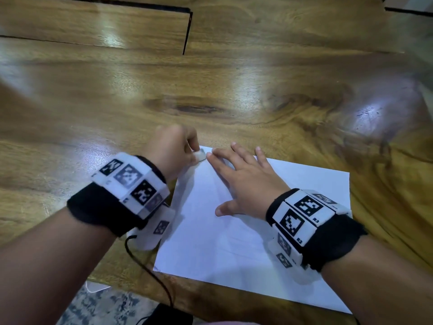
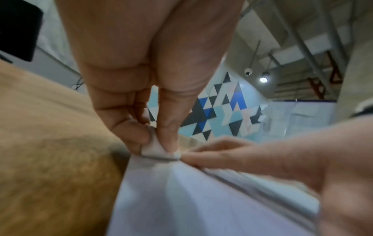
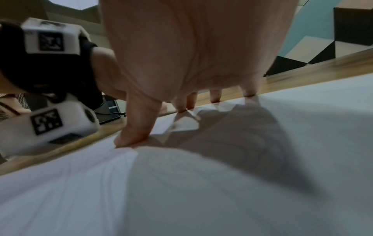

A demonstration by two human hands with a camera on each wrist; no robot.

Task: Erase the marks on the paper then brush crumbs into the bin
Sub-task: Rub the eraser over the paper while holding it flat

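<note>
A white sheet of paper (image 1: 246, 235) lies on the wooden table (image 1: 210, 78) near its front edge. My left hand (image 1: 173, 148) pinches a small white eraser (image 1: 200, 154) between thumb and fingers and presses it on the paper's far left corner. In the left wrist view the eraser (image 2: 155, 147) sits on the paper (image 2: 191, 199) at a dark line. My right hand (image 1: 243, 181) lies flat on the paper with fingers spread, its fingertips just right of the eraser. The right wrist view shows the thumb (image 3: 139, 127) and fingers pressing the paper (image 3: 201, 191). No bin is in view.
A black cable (image 1: 150, 273) runs from my left wrist over the table's front edge to a dark object (image 1: 168, 315) below. A patterned rug (image 1: 98, 308) shows under the table. A seam and dark gap (image 1: 187, 31) cross the tabletop at the back.
</note>
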